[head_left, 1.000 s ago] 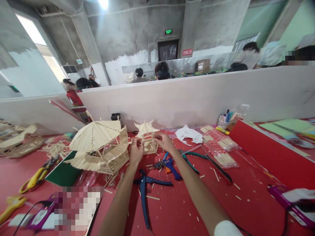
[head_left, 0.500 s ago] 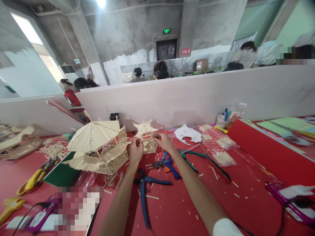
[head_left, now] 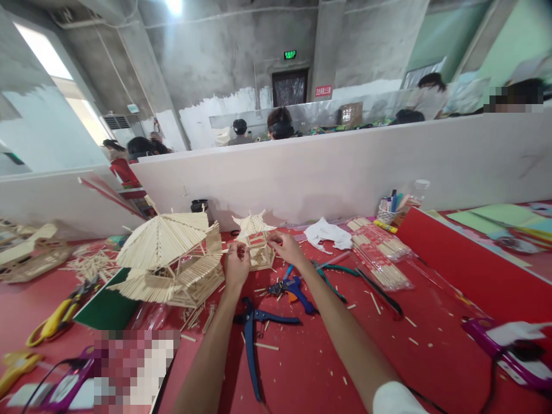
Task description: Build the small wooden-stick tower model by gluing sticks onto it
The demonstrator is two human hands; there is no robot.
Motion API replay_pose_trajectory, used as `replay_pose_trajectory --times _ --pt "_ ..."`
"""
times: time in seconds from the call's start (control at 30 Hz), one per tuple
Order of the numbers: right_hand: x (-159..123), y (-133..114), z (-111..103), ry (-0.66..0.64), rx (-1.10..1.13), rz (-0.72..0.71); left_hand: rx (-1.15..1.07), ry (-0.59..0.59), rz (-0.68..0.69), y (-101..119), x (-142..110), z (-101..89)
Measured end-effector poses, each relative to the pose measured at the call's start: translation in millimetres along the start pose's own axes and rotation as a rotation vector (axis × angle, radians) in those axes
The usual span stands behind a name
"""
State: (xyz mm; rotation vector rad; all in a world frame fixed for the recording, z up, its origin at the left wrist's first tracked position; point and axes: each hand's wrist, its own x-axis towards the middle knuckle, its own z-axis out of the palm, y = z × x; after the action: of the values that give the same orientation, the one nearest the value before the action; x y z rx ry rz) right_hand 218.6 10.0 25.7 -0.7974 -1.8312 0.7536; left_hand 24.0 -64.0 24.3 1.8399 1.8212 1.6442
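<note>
A small pavilion model (head_left: 254, 225) built of pale wooden sticks, with upturned roof corners, stands upright on the red table. My left hand (head_left: 237, 261) is at its left side, thumb and fingers closed on its edge. On the opposite side, the bent fingers of my right hand (head_left: 285, 247) pinch it just under the roof. Any small piece between the fingertips is too tiny to make out. Left of my hands sits a larger stick pavilion (head_left: 166, 238) with a wide ribbed roof. A blue hot glue gun (head_left: 297, 293) and a blue-handled cutter (head_left: 250, 328) lie before the small model.
Green-handled pliers (head_left: 334, 276), bagged sticks (head_left: 379, 259) and a white cloth (head_left: 328, 234) lie to the right. Yellow scissors (head_left: 58, 316) and a green board (head_left: 107, 302) are leftward. A white partition (head_left: 302, 172) runs behind, people beyond it. Stick scraps litter the table.
The view has shifted very slightly. Both hands keep their places at the small pavilion, and nothing else has visibly moved.
</note>
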Motion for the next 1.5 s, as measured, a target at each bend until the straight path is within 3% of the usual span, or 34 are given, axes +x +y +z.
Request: replay_pose_trajectory --times 0.53,0.9,1.23,1.5 --pt "-3.3 -15.0 2.7 0.011 -0.149 -0.036 0.009 0.004 0.013 1.6 -0.3 -1.3" --pt "-4.7 -8.9 7.3 0.014 -0.2 -0.049 0.014 -0.003 0.028 1.8 -2.8 -2.5" --pt "-2.1 -9.4 -0.3 0.033 -0.098 -0.025 0.011 -0.014 0.086 6.6 -3.4 -5.1" --pt "0.7 -1.7 -19.9 0.106 -0.015 0.022 -0.001 -0.006 0.104 -0.2 -2.6 -1.8"
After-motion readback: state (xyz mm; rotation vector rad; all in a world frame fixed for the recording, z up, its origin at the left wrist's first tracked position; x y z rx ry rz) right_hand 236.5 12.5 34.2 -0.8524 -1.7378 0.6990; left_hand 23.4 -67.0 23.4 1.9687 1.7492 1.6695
